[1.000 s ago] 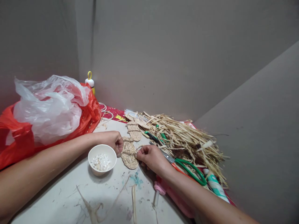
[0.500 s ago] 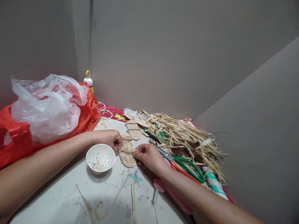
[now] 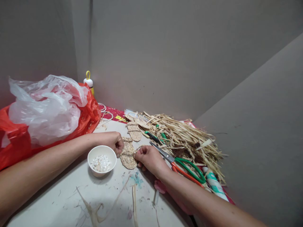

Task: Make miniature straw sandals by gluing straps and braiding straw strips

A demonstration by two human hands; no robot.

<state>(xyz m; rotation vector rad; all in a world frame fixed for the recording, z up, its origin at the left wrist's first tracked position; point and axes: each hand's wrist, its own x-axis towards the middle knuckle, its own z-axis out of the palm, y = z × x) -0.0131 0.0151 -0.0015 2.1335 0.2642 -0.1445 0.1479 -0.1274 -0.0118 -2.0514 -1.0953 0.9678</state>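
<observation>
A small woven straw sandal [image 3: 128, 160] lies on the white tabletop, with a braided band across it. My left hand [image 3: 117, 143] is closed at its left edge, with the fingertips mostly hidden. On the opposite side, my right hand [image 3: 149, 158] pinches the sandal's edge near the band, thumb and forefinger together. A second straw sandal [image 3: 134, 131] lies just behind the first. Close by my left wrist stands a white bowl [image 3: 102, 173] holding pearl-like beads [image 3: 101, 163].
Scissors [image 3: 174, 160] with green and orange handles lie beyond my right hand, against a heap of dry straw [image 3: 189, 135]. Red and white plastic bags [image 3: 50, 110] fill the left. A yellow-and-white bottle [image 3: 88, 82] stands behind them. Loose straw strips [image 3: 134, 205] lie in front.
The whole scene has shifted very slightly to the left as the camera turned. Both hands keep their places at the sandal, with no clear movement.
</observation>
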